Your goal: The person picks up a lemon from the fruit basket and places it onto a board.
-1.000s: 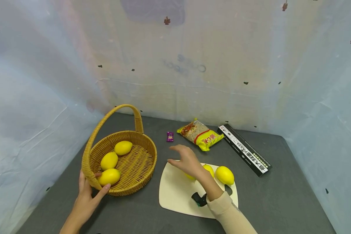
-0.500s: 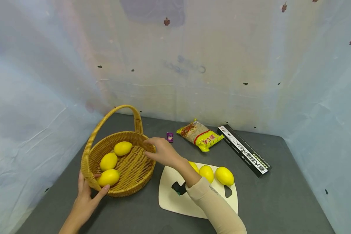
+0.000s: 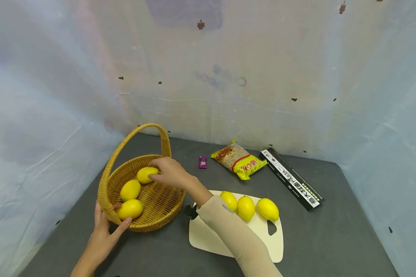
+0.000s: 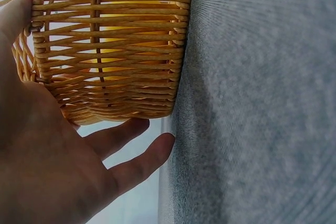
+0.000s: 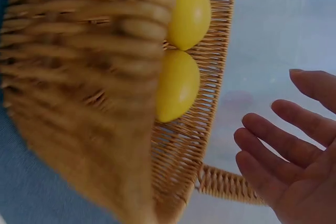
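A round wicker basket with a tall arched handle holds three lemons on its left side. My left hand grips the basket's near left rim; in the left wrist view, the thumb is at the rim and two fingers extend below the woven side. My right hand reaches over the basket, thumb and fingers spread by the right end of the farthest lemon. In the right wrist view its fingers look straight and apart from the fruit. The middle lemon and nearest lemon lie in a row towards the left hand.
Right of the basket is a cream cutting board bearing three more lemons, partly under the right forearm. Behind lie a small purple packet, a yellow pasta bag and a long black pasta box. Plastic sheeting surrounds the grey table.
My right hand has moved left from above the cutting board, over the basket's rim, to the farthest lemon. The left hand has stayed on the basket.
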Tool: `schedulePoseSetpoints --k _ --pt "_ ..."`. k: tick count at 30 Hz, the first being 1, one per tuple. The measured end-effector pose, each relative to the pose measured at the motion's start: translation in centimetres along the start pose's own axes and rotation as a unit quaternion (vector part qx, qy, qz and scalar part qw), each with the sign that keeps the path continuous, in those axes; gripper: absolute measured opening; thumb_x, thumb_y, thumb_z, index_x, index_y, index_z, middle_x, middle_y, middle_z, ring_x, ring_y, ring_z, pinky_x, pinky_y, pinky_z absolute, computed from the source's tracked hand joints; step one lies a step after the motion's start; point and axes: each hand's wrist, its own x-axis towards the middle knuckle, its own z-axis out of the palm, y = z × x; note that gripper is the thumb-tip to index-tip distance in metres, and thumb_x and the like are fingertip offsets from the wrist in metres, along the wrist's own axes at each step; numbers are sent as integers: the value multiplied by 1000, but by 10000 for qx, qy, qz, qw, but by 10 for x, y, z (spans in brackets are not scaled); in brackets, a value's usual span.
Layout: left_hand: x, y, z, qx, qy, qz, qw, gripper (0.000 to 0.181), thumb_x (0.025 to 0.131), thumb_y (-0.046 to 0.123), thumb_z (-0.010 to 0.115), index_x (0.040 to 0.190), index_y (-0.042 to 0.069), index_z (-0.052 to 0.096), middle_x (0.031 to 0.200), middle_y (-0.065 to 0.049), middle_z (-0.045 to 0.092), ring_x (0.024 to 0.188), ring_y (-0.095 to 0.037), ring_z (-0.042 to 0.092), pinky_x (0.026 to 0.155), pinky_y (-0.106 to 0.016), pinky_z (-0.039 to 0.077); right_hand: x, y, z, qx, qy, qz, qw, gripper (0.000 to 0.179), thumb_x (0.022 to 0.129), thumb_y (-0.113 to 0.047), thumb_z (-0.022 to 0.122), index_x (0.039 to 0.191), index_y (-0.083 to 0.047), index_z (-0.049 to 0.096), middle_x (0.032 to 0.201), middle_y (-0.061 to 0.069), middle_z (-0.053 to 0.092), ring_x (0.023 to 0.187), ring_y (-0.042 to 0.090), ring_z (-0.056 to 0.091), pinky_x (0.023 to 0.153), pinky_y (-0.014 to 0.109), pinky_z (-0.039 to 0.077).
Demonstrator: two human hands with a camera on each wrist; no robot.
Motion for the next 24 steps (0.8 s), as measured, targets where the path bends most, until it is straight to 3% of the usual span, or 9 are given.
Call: schedulePoseSetpoints --k 7,11,17,24 --pt "3 -1 0 -51 24 75 10000 56 99 27 65 141 4 37 158 9 -32 145 -54 -1 89 -82 24 29 -6 13 -514 -773 544 9942 41 102 -30 60 138 -12 59 136 -1 61 122 12 57 94 24 47" --pt "2 -1 -2 -11 2 1 10000 57 99 27 65 143 5 35 158 7 -33 144 -56 0 88 -82 25 40 -8 12 -767 -1107 579 9892 41 101 -30 62 137 -12 61 135 -1 61 117 11 59 90 23 47" --pt "2 -1 -3 -61 36 112 9999 55 99 24 66 141 4 37 159 8 -32 145 -53 -1 90 -81 25 47 -9 4 -814 -1304 382 9874 39 101 -28 61 135 -9 62 134 4 62 114 13 59 88 23 46" --pt "2 0 0 -84 2 81 9999 54 98 24 66 141 5 38 158 9 -32 145 -53 -1 91 -81 25 52 -10 5 -798 -1319 673 9858 41 101 -30 62 138 -13 60 139 2 59 120 14 57 89 25 47"
